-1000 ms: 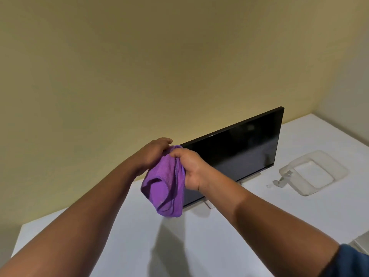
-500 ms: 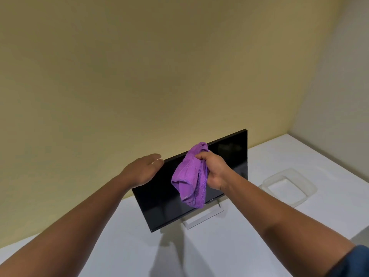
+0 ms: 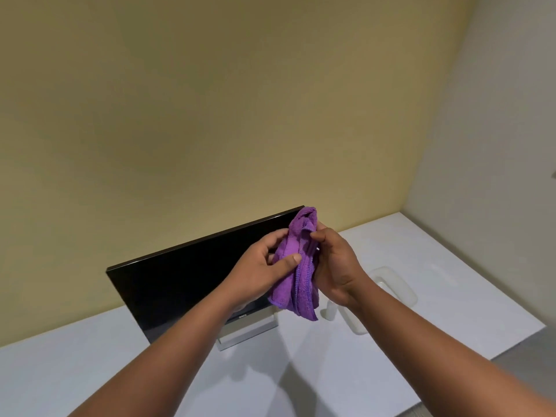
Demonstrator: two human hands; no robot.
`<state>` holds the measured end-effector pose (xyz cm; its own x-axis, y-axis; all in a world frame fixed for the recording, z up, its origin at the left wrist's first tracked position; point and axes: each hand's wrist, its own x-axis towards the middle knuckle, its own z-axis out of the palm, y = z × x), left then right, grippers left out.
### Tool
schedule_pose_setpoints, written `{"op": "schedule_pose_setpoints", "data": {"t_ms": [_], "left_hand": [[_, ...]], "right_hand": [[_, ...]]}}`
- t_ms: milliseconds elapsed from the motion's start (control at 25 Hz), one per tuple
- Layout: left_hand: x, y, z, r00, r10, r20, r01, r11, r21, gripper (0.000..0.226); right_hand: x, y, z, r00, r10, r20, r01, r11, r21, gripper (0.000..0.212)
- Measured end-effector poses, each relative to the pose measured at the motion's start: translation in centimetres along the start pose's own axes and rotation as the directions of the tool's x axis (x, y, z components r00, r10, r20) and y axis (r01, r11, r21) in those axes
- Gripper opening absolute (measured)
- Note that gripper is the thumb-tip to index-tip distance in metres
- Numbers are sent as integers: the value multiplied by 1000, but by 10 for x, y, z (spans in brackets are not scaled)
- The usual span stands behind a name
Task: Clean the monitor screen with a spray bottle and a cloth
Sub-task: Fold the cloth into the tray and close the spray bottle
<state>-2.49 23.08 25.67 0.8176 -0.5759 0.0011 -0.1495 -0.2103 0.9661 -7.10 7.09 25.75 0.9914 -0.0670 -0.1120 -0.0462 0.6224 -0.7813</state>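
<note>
In front of the monitor, both hands: a bunched purple microfibre cloth (image 3: 296, 266) is held between them, above the worktop.
Left hand (image 3: 261, 271): closed on the cloth from the left; the thumb is pressed onto the front of the fabric and the fingers are curled behind it.
Right hand (image 3: 334, 263): closed on the cloth from the right; the fingertips are pinched into a fold near the top of the fabric.
Cloth position: hung in loose folds, with the lower edge dangling below both hands; its top is level with the upper right corner of the screen. Whether the screen is touched cannot be told.
Flat black monitor (image 3: 180, 284): stood upright on a silver rectangular base (image 3: 249, 332); the screen is dark. The right portion is covered by the hands and cloth.
White worktop (image 3: 436, 281): set against a yellow wall (image 3: 210, 115).
Clear plastic tray (image 3: 400, 288): laid on the worktop to the right of the monitor, partly hidden behind the right wrist.
Small translucent object (image 3: 328, 312): seen just beside the tray; it is too blurred to be identified.
</note>
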Motion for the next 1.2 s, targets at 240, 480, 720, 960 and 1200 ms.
{"op": "schedule_pose_setpoints", "data": {"t_ms": [240, 480, 720, 960, 1200], "left_hand": [[35, -7, 43, 997, 68, -19, -67, 995, 76, 68], [79, -10, 60, 997, 78, 19, -79, 996, 46, 69], [111, -19, 83, 994, 59, -93, -58, 998, 6, 40], [146, -14, 133, 986, -55, -155, 30, 987, -156, 26], [177, -9, 214, 934, -268, -235, 142, 884, -445, 25]], "right_hand": [[2, -22, -40, 998, -42, -39, 41, 999, -23, 50], [12, -36, -56, 998, -28, -58, 23, 996, -85, 56], [25, -48, -84, 994, -40, -103, 17, 976, -215, 53], [44, -72, -149, 986, -78, -148, 18, 930, -368, 43], [54, -110, -235, 990, -138, 5, 118, 826, -551, 60]]}}
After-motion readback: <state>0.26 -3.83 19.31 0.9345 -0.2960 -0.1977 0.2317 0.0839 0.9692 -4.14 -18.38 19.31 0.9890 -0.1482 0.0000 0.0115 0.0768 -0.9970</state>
